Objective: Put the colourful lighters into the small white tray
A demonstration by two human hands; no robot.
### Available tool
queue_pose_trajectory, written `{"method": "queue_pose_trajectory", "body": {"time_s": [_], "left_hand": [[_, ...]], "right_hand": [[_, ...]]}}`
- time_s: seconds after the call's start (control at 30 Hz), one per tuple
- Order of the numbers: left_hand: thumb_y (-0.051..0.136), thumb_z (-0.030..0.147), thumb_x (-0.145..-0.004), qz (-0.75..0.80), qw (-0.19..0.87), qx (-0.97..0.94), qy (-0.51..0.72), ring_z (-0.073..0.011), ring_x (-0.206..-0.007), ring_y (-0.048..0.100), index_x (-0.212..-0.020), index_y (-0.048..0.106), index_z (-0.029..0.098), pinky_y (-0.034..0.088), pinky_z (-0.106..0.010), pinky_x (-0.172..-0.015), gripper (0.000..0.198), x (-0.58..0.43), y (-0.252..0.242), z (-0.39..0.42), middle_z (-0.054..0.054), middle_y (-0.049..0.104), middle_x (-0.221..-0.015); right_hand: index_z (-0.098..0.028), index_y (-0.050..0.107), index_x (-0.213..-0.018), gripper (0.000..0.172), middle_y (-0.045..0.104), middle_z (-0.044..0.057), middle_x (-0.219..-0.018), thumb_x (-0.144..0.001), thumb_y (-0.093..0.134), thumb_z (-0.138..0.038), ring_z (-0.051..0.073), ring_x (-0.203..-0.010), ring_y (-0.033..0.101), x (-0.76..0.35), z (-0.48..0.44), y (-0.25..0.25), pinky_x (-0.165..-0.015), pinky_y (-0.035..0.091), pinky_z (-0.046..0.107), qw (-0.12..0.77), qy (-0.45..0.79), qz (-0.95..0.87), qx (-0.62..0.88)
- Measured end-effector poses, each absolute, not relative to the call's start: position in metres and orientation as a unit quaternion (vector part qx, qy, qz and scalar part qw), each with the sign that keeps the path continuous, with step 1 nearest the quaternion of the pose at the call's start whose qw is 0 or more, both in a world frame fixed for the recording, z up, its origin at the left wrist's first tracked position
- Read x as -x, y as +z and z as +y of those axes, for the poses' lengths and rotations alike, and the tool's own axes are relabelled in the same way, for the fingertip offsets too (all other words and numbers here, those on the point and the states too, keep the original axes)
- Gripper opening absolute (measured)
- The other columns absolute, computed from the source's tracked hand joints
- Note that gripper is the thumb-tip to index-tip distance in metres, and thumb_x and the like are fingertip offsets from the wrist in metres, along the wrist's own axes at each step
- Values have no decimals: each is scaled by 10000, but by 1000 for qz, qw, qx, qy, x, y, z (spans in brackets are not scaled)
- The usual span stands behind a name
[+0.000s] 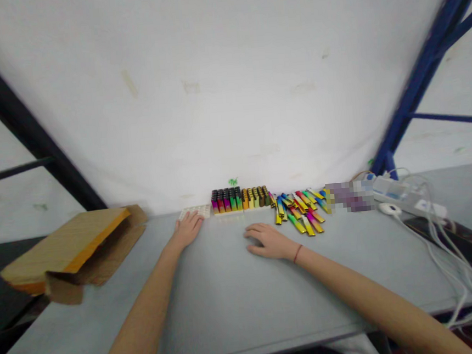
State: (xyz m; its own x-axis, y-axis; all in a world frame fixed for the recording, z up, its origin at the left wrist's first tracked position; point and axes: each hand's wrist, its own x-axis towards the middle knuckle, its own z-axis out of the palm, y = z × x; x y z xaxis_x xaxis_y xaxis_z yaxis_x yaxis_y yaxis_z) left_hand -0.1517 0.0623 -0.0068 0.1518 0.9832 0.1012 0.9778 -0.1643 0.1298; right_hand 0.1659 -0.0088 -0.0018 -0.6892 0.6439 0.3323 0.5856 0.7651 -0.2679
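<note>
On the grey table point(227, 310), left hand point(188, 231) at white card point(195, 212), right hand point(267, 241) near foil sticks point(299, 214); both empty, well apart.

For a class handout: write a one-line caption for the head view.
Left hand by a white card and right hand near shiny coloured sticks on a grey table, beside rows of lighters.

Red string bracelet point(297, 253) on right wrist point(288, 249)

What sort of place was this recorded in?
Probably a small workshop or packing room: a grey table, a blue steel rack, a power strip with cables, and rows of lighters.
</note>
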Motion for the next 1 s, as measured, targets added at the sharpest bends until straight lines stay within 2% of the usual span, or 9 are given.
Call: {"method": "queue_pose_trajectory", "body": {"time_s": [0.1,0.23,0.37,0.6,0.7,0.8,0.9,1.0], "left_hand": [[243,331,-948,657,-34,-748,90,-319,-1361,220,-1154,558,220,225,-619,-1016,393,144,-7,61,-50,352,-1457],[327,217,-905,612,-145,-765,134,-280,-1288,328,-1207,552,224,293,-469,-1025,377,123,-4,51,-45,406,-1421],[342,258,-915,590,-117,-792,102,-271,-1154,442,-1243,538,262,373,-433,-919,382,99,0,43,-43,515,-1321],[374,311,-912,614,-106,-777,90,-283,-1131,451,-1247,527,257,378,-435,-889,372,88,3,44,-64,516,-1305],[381,317,-910,620,-110,-772,90,-291,-1125,458,-1225,536,231,387,-444,-878,362,86,3,44,-82,529,-1281],[395,322,-904,611,-105,-778,101,-288,-1111,477,-1148,573,231,392,-445,-881,316,88,1,43,-78,545,-1256],[404,278,-887,619,-84,-763,165,-277,-1077,519,-1094,577,176,403,-432,-899,289,94,-4,48,-111,598,-1150],[415,207,-854,631,-45,-717,292,-257,-1006,583,-1171,506,95,430,-402,-903,348,98,-5,61,-156,614,-1103]], "right_hand": [[-169,581,-1147,362,567,118,-1217,-860,506,-377,229,-1153,489,-166,-8,-4,-984,363,394,215,75,-915,334],[-169,578,-1154,369,562,117,-1227,-858,512,-380,231,-1160,485,-166,-8,-9,-986,360,395,228,83,-909,338],[-172,577,-1160,374,555,120,-1243,-856,518,-381,232,-1174,478,-167,-7,-10,-989,358,395,231,94,-906,341],[-176,595,-1116,339,584,112,-1201,-831,547,-354,229,-1137,507,-165,-5,-10,-974,366,385,247,110,-899,344],[-153,589,-1094,314,618,113,-1116,-811,547,-282,222,-1069,540,-157,4,-8,-952,384,371,283,128,-867,390],[-108,528,-1151,377,595,149,-1131,-797,523,-240,226,-1043,546,-146,20,-7,-921,409,363,348,153,-794,475],[-109,467,-1205,435,591,150,-1112,-788,509,-225,225,-990,565,-136,36,-5,-876,435,362,389,185,-726,536],[-140,423,-1266,512,601,123,-1077,-764,509,-190,220,-968,571,-128,47,-2,-877,430,360,393,200,-719,538]]}}
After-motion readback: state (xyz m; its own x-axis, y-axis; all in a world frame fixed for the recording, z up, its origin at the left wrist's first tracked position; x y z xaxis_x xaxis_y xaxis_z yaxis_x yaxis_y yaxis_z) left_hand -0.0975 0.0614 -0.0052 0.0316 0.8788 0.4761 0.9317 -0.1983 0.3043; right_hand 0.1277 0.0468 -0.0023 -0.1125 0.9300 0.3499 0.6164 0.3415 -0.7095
